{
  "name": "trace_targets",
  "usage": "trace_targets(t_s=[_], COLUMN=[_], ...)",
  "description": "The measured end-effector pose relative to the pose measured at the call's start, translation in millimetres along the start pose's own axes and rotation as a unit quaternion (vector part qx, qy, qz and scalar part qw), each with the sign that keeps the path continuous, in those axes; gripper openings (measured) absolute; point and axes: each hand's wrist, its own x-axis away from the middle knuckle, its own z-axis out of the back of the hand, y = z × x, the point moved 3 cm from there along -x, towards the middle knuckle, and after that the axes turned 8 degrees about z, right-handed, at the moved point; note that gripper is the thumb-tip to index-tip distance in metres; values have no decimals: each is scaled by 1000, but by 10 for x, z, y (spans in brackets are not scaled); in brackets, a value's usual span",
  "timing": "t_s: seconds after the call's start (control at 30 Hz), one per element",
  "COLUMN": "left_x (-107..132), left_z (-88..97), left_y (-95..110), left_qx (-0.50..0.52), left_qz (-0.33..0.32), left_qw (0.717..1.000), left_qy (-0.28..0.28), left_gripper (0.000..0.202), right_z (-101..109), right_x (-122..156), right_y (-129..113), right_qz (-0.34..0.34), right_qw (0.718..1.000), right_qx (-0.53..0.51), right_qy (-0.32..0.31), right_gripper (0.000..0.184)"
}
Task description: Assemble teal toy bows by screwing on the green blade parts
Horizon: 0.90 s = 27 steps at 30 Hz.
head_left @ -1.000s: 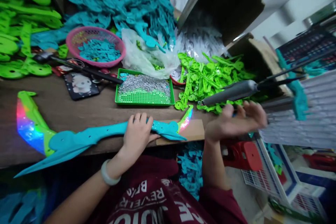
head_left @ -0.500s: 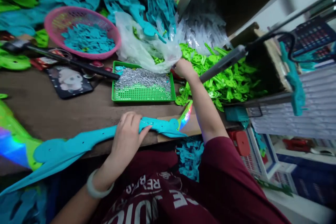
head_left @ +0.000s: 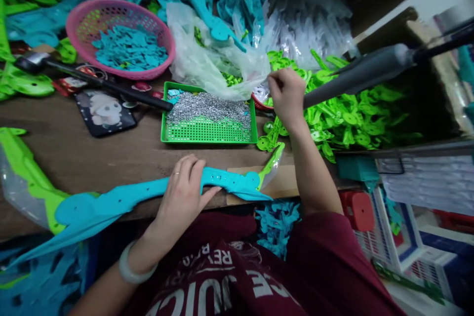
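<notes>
My left hand (head_left: 184,182) is wrapped round the middle of a long teal plastic toy (head_left: 133,195), shaped like a bow. It lies along the table's front edge. Both its ends carry green arms with clear, unlit inserts. My right hand (head_left: 288,95) hovers over a small red dish (head_left: 262,101) with whitish contents, its fingers closed. Whatever they may pinch is too small or hidden to make out. Close by on the left stands a green perforated tray (head_left: 207,131) holding a heap of small silvery pieces, probably screws.
A grey cylindrical tool (head_left: 363,74) hangs just right of my right hand, over a pile of green plastic parts (head_left: 351,113). Left lie a pink basket (head_left: 168,61) of teal pieces, a black-handled hammer (head_left: 111,89) and a panda-printed pad (head_left: 105,111). Teal parts are heaped behind.
My right hand has risen from the red dish, uncovering it. The toy's clear ends glowed in colours before and are now dark. My left hand keeps its hold; the view has shifted slightly.
</notes>
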Motion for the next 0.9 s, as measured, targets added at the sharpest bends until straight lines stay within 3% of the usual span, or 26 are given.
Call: trace_targets(t_s=[0.03,0.07,0.13,0.17,0.23,0.3,0.37,0.47,0.53,0.6,0.67,0.73,0.83,0.9], left_x=[10,24,64,86,124,148,156,150,136,111,83,66,75,92], left_z=[31,70,160,202,262,285,289,305,332,370,399,393,304,238], left_y=[17,46,149,217,351,444,470,440,413,394,392,396,390,363], left_qx=[16,34,80,113,184,229,210,62,-46,-82,-29,83,238,272], left_qz=[-9,-19,-41,-49,-52,-54,-63,-122,-160,-169,-153,-117,-53,-27], left_qw=[1000,999,996,992,981,972,975,990,985,982,987,989,969,961], left_qy=[7,15,26,26,18,16,30,43,37,27,26,30,32,37], left_gripper=[51,48,40,35,21,11,12,14,19,23,23,20,15,16], right_z=[74,108,124,140,151,148,160,219,232,209,163,91,-54,-103], right_x=[198,415,860,1048,1314,1433,1459,1463,1488,1512,1511,1503,1513,1509], right_y=[-172,-354,-719,-871,-1082,-1168,-1191,-1248,-1305,-1338,-1330,-1282,-1201,-1144], right_qz=[21,35,63,87,128,136,142,242,319,339,279,162,-13,-49], right_qw=[997,984,928,907,887,895,913,932,923,917,931,931,858,829], right_qx=[-80,-173,-334,-374,-410,-397,-353,-218,-120,-88,-156,-295,-492,-531], right_qy=[8,-36,-156,-171,-171,-153,-149,-160,-180,-191,-174,-141,-147,-170], right_gripper=[17,16,9,6,17,20,17,19,19,20,17,9,14,17])
